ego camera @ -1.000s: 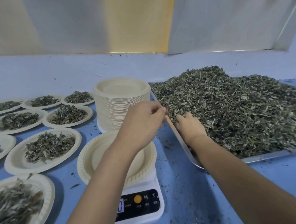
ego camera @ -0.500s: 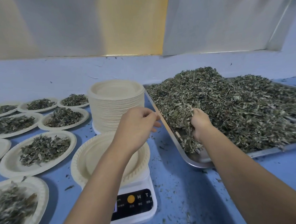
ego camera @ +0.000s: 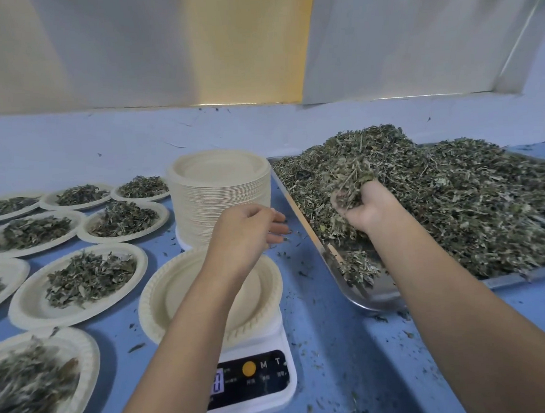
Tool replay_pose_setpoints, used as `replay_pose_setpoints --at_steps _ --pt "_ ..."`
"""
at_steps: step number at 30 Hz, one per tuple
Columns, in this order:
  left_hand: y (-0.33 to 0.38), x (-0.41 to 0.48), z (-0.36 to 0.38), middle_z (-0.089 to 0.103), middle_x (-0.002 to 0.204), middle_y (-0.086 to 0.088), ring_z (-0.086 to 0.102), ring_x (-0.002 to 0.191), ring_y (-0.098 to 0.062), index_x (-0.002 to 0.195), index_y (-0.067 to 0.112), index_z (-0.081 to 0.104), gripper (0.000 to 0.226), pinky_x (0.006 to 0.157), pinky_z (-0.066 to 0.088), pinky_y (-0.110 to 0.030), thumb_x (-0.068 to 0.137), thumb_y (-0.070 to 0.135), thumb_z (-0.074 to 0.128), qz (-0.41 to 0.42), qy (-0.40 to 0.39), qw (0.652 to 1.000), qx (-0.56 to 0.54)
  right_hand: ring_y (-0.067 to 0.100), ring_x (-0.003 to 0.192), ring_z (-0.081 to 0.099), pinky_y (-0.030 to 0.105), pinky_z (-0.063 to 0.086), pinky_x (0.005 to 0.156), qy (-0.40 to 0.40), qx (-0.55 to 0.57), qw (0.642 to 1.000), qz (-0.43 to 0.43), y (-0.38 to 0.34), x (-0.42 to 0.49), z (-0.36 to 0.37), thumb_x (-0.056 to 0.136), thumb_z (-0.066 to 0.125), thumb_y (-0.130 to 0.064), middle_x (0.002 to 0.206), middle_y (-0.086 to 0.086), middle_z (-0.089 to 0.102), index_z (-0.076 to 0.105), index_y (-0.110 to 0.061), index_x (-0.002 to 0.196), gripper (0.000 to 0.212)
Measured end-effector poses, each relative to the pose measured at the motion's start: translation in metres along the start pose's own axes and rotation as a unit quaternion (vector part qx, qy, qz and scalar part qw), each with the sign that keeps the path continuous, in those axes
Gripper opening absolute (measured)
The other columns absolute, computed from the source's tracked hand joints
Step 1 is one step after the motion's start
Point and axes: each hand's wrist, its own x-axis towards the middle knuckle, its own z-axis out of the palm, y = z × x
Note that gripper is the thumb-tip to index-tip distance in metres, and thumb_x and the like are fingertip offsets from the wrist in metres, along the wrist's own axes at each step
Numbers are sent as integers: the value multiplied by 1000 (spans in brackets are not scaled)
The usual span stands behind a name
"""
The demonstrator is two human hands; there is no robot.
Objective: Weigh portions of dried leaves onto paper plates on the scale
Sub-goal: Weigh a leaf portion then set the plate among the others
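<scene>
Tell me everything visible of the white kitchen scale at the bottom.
The white plastic kitchen scale stands flat on the blue table, left of the metal tray. Its black front panel carries a round orange button, the letters M and T, and a lit display, partly hidden by the left forearm. An empty cream paper plate rests on its platform. Nothing else touches it.

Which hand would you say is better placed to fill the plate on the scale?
Right: the right hand grips a handful of leaves above the tray; the left hand is empty.
</scene>
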Motion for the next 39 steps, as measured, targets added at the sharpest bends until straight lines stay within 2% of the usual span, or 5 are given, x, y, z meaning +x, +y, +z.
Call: replay_pose_setpoints --at_steps 17,22,27,35,39 --pt "-13 -1 -78 66 89 -10 64 78 -23 93 6 59 37 71 52 -30 101 33 35 -119 57 921 -366 10 35 45 15 35 37 -278 -97 948 123 94 -82 82 101 34 -15 47 4 55 64 -7 54 57" --pt "-15 0 -83 51 78 -6 52 66 -21 96 11 57 35 56 49 -27 98 41 39 -121 94 910 -384 21 69 60 28 45 56 -310 -253 916 -23 127 -78 72 101 41 -14 87 10 64 61 -12 98 21" --pt "-17 0 -83 58 94 -11 58 77 -24 117 18 60 38 68 48 -30 98 43 39 -110 114 907 -391 13 74 54 29 41 68 -315 -437 816 -210 134 -83 62 100 46 -16 79 3 59 57 -19 78 24" --pt "-14 2 -71 62 79 -3 65 80 -19 81 15 60 33 85 51 -35 90 46 52 -123 117 929 -330 9 86 55 17 39 69 -316 -571 681 -332 137 -92 61 96 54 -21 96 -5 64 62 -17 94 9" --pt "-22 5 -69 55 45 6 57 51 -10 66 17 55 31 61 45 -25 93 31 51 -113 144 933 -310 17 96 55 29 42 79 -309 -591 656 -353 141 -91 60 92 57 -21 100 1 64 62 -15 97 9"
